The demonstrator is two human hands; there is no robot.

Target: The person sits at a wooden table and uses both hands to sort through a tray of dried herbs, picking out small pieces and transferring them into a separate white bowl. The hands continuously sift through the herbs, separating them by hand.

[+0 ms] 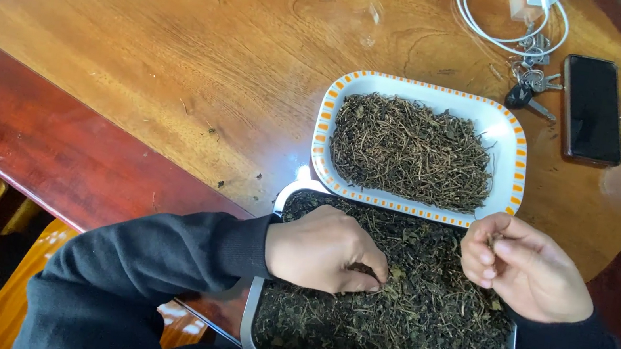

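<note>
Left hand: the left hand (326,250) rests palm down on the dried leaves (420,317) in the metal tray (250,327), fingers curled and pinching a small dark bit between thumb and fingertips.
Right hand: the right hand (526,267) hovers just above the tray's far right corner, fingers bent inward, holding a thin stem at the fingertips.
Sleeves: both arms wear dark sleeves.
Metal tray: nearest the person, at the table's edge, filled with dark green crumbled leaves and twigs.
Dish: a white dish (508,132) with an orange-checked rim sits just beyond the tray, touching it, and holds a heap of brown stems (409,151).
Table: glossy wooden table (181,61).
Far right: a dark phone (592,109) lies flat, with keys (534,84) and a coiled white cable (506,24) beside it.
</note>
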